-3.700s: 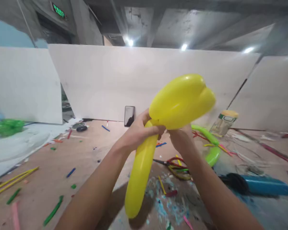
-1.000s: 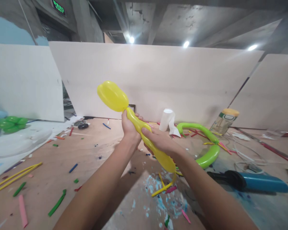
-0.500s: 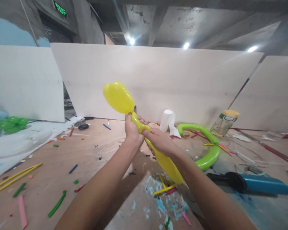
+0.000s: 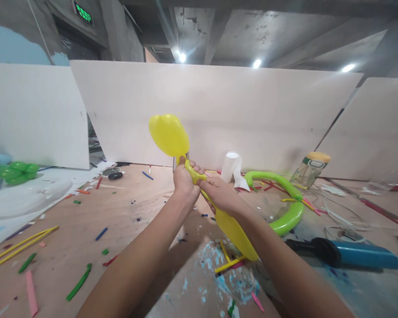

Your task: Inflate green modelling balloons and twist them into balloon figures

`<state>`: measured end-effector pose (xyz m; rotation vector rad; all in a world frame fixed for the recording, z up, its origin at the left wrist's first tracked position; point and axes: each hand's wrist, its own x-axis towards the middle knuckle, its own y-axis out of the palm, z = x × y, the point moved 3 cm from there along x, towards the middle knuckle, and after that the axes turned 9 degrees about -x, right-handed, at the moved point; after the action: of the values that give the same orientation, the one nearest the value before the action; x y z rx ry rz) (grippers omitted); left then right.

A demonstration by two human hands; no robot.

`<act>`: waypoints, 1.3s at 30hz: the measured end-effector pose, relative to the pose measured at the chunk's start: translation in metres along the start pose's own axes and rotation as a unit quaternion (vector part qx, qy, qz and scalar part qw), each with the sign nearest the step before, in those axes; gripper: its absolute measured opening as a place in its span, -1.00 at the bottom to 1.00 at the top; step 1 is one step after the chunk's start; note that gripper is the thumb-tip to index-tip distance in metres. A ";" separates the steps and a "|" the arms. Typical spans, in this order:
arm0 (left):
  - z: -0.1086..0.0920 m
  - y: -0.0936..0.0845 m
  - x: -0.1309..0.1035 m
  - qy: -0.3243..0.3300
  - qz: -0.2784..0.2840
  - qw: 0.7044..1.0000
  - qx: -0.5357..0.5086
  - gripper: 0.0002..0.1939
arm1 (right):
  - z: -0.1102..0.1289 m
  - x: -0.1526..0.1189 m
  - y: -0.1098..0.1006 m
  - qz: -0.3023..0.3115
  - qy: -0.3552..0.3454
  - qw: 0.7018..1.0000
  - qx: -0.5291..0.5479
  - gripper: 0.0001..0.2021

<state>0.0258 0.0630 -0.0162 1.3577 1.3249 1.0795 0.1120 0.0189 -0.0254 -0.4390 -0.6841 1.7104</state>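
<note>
A yellow balloon (image 4: 170, 134) runs slantwise through both hands, with a fat rounded end at the upper left and a longer section slanting down to the right. My left hand (image 4: 185, 177) is closed round its narrow part just below the fat end, thumb on top. Close beside it, my right hand (image 4: 217, 192) grips the balloon a little lower down. Between the two hands a short thin section bulges slightly. The lower section passes partly behind my right forearm, near some yellow uninflated balloons (image 4: 230, 264) on the surface.
To the right lie a bent light-green balloon (image 4: 287, 225) and a blue hand pump (image 4: 368, 255). Farther back stand a white paper roll (image 4: 230, 167) and a bottle with a yellow lid (image 4: 311, 170). Balloon scraps (image 4: 79, 282) litter the surface. White panels (image 4: 219, 110) rise behind.
The fat upper end of the yellow balloon has shifted slightly right and turned more upright. Its lower end has moved a little down and right. Both hands keep their grip.
</note>
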 end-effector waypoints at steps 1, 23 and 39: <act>0.000 0.000 0.000 -0.001 0.000 1.000 -0.001 -0.66 | 0.000 0.000 0.000 -0.001 -0.002 1.000 -0.004 -0.63; 0.000 -0.004 0.006 0.035 0.001 0.998 0.050 -0.76 | -0.002 -0.001 -0.002 0.049 -0.006 0.998 0.046 -0.63; -0.041 -0.007 0.029 0.062 0.089 0.990 0.086 -0.73 | -0.040 0.013 -0.012 0.086 -0.036 0.996 -0.006 -0.51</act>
<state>-0.0145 0.0934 -0.0154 1.5832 1.4353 1.2087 0.1425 0.0415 -0.0477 -0.4567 -0.7273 1.8923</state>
